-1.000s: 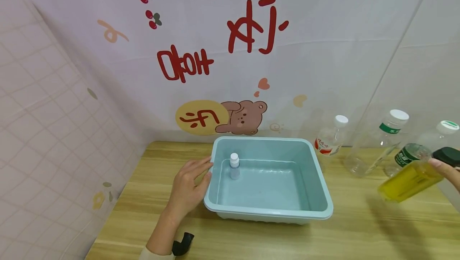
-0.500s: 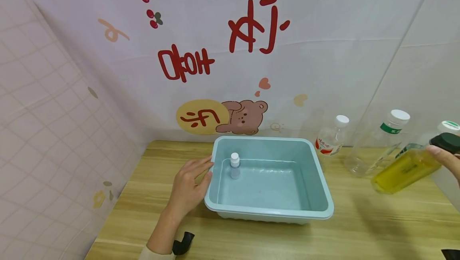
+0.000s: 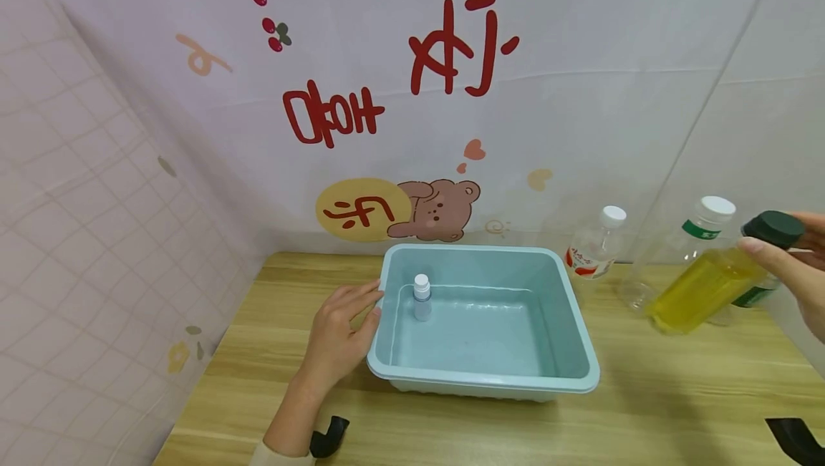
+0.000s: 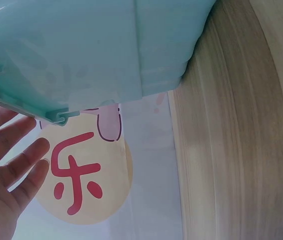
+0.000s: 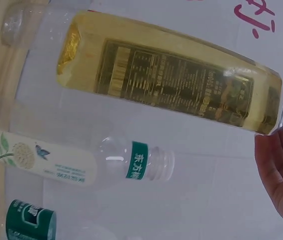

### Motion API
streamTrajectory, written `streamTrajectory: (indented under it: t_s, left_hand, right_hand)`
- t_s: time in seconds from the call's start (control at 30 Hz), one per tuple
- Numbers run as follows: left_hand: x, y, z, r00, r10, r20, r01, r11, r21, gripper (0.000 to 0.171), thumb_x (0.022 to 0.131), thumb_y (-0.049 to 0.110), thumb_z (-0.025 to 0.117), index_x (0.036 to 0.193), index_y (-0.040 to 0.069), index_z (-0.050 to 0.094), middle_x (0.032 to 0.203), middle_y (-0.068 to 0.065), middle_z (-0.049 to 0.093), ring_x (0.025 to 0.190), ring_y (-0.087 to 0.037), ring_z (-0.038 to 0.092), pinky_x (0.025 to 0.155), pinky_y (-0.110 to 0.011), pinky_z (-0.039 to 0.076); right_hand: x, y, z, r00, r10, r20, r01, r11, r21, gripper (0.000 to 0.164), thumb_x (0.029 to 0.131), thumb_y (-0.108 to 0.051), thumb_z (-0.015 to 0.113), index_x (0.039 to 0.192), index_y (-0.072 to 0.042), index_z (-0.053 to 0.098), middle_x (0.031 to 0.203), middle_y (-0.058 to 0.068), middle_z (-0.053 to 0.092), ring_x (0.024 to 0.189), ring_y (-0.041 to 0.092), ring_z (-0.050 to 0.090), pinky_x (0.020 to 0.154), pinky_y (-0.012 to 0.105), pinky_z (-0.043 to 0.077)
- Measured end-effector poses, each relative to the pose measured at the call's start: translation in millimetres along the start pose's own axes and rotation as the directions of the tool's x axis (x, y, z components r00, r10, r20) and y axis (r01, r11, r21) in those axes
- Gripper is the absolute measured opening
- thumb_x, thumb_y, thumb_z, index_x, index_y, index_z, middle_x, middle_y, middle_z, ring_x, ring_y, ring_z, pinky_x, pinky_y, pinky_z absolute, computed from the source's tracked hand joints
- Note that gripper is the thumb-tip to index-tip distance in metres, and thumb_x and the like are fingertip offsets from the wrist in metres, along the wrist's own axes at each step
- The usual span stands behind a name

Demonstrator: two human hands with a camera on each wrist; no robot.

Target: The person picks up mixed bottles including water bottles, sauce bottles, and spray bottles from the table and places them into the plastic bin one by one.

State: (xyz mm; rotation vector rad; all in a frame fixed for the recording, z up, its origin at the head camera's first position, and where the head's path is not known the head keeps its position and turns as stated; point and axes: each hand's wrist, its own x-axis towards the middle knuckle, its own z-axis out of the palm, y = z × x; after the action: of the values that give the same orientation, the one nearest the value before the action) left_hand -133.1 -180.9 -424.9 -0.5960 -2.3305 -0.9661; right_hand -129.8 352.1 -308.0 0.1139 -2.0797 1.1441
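Note:
My left hand (image 3: 338,337) lies at the left side of a pale blue plastic basin (image 3: 483,382), its fingertips touching the rim. In the left wrist view those fingers are relaxed and loosely extended under the rim's edge. Inside the basin, near its left wall, a small white-capped bottle (image 3: 422,300) stands upright. To the right, my right hand (image 3: 802,283) grips a bottle of yellow liquid (image 3: 702,290) by its dark green cap and neck. This bottle hangs tilted above the table, base toward the basin. Its printed label shows in the right wrist view.
Behind the basin's right side stand a clear bottle with a red label (image 3: 586,263) and a taller clear bottle with a green neck band (image 3: 701,230). A green-labelled bottle (image 3: 750,298) is partly hidden by the yellow one. A printed cloth (image 3: 548,115) backs the wooden table (image 3: 277,308).
My right hand has moved left with the yellow bottle, bringing it closer to the basin and across the bottles behind. My left hand and the basin have stayed put.

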Motion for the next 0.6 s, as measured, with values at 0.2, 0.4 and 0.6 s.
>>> streamTrajectory:
  t_s: [0.2, 0.4, 0.6]
  left_hand:
    - [0.1, 0.2, 0.3, 1.000, 0.007, 0.002, -0.007, 1.000, -0.002, 0.027, 0.090, 0.004, 0.076, 0.117, 0.002, 0.079, 0.130, -0.012, 0.072, 0.115, -0.029, 0.067, 0.090, -0.053, 0.059]
    - [0.7, -0.1, 0.4, 1.000, 0.022, -0.004, -0.022, 1.000, 0.009, 0.027, 0.089, 0.005, 0.076, 0.116, 0.002, 0.080, 0.130, -0.011, 0.073, 0.113, -0.028, 0.068, 0.089, -0.051, 0.060]
    - [0.0, -1.0, -0.1, 1.000, 0.023, -0.009, -0.023, 1.000, 0.018, 0.027, 0.089, 0.004, 0.076, 0.116, 0.002, 0.080, 0.130, -0.010, 0.073, 0.113, -0.029, 0.068, 0.089, -0.051, 0.060]
  right_hand:
    - [4.1, -17.1, 7.1, 0.999, -0.043, 0.002, 0.043, 0.997, -0.069, 0.049, 0.096, 0.004, 0.070, 0.123, -0.037, 0.064, 0.104, -0.032, 0.059, 0.092, -0.016, 0.057, 0.087, -0.002, 0.040]
    - [14.4, -36.7, 16.2, 1.000, -0.012, 0.010, 0.012, 1.000, 0.005, 0.052, 0.090, 0.010, 0.074, 0.115, -0.035, 0.067, 0.100, -0.028, 0.066, 0.085, -0.013, 0.062, 0.084, 0.000, 0.044]
    - [24.2, -57.7, 26.9, 0.999, -0.023, 0.049, 0.019, 0.996, 0.082, 0.050, 0.088, 0.012, 0.075, 0.115, -0.030, 0.072, 0.101, -0.024, 0.070, 0.084, -0.010, 0.065, 0.082, 0.002, 0.047]
